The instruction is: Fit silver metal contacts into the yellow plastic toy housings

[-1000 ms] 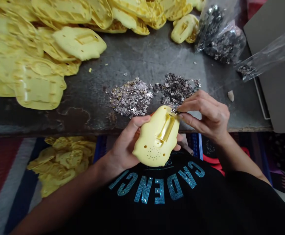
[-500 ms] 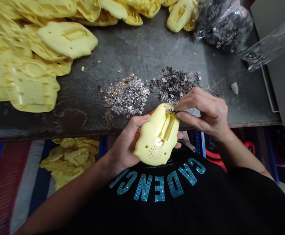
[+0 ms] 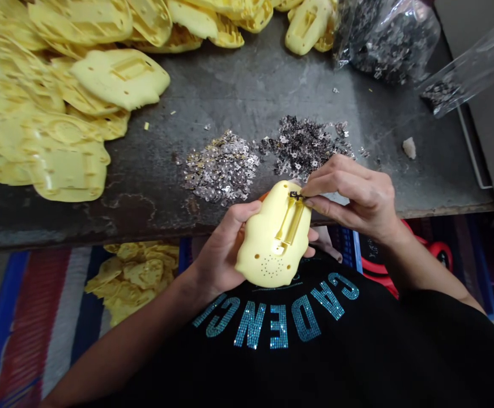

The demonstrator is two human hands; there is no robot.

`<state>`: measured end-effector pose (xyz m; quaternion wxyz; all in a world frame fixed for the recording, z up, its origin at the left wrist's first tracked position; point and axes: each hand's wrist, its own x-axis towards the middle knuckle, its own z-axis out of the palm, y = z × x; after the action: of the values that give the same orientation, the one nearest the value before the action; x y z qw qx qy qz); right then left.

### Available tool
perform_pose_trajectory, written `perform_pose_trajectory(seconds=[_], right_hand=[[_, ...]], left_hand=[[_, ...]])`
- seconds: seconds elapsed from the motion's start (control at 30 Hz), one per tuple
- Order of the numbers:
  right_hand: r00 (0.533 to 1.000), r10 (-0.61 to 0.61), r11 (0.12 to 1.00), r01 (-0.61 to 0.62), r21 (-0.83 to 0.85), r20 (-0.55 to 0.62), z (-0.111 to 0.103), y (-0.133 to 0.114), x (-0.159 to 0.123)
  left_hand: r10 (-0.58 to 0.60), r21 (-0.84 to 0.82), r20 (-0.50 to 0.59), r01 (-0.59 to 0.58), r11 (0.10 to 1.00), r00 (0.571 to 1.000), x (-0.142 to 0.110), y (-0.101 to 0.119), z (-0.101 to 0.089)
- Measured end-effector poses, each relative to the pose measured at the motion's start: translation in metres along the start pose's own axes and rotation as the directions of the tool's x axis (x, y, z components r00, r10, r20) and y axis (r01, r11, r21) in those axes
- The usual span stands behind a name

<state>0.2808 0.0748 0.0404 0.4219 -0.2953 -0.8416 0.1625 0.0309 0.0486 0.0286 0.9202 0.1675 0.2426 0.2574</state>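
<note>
Here's the yellow shell [image 3: 268, 232], up in front of the chest, just off the near edge of the bench [image 3: 238, 85]. The left hand [image 3: 224, 249] is clamped on it: thumb on one side, fingers wrapped underneath, tips peeking out at the other. That looks like a cradle from below, leaving the outer face and its long recess [image 3: 292, 224] turned up in full view.

And over to the right hand [image 3: 353, 198], thumb and forefinger together on a small dark metal piece [image 3: 294, 195], right at the far end of that recess. A fingertip pinch, probably because the piece is so tiny; the other fingers curl above, seemingly out of the way. Whether the piece is seated, I can't tell.

Just beyond the shell lie two heaps of metal bits, a silvery heap [image 3: 221, 170] and a darker heap [image 3: 300, 144], side by side and presumably there for easy reach. More yellow shells [image 3: 68, 164] are piled at the left, overlapping, some with the ribbed inside up. Far right, a clear plastic bag [image 3: 394, 42] bulges with more metal bits, set back from the hands, likely as stock.
</note>
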Motion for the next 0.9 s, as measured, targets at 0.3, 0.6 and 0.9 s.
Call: perform_pose_trajectory(seconds=[0.3, 0.6, 0.9], right_hand=[[0.997, -0.071, 0.981, 0.07, -0.18, 0.0, 0.0, -0.005, -0.004], [0.99, -0.117, 0.95, 0.134, -0.284, 0.073, -0.002, -0.012, -0.006], [0.984, -0.137, 0.937, 0.166, -0.308, 0.111, -0.003, -0.016, -0.007]], left_hand=[[-0.014, 0.005, -0.076, 0.014, 1.0, 0.997, 0.001, -0.001, 0.005], [0.023, 0.005, -0.068, -0.022, 1.0, 0.997, 0.001, -0.002, 0.009], [0.068, 0.009, -0.006, -0.068, 0.998, 0.998, 0.0, -0.007, -0.001]])
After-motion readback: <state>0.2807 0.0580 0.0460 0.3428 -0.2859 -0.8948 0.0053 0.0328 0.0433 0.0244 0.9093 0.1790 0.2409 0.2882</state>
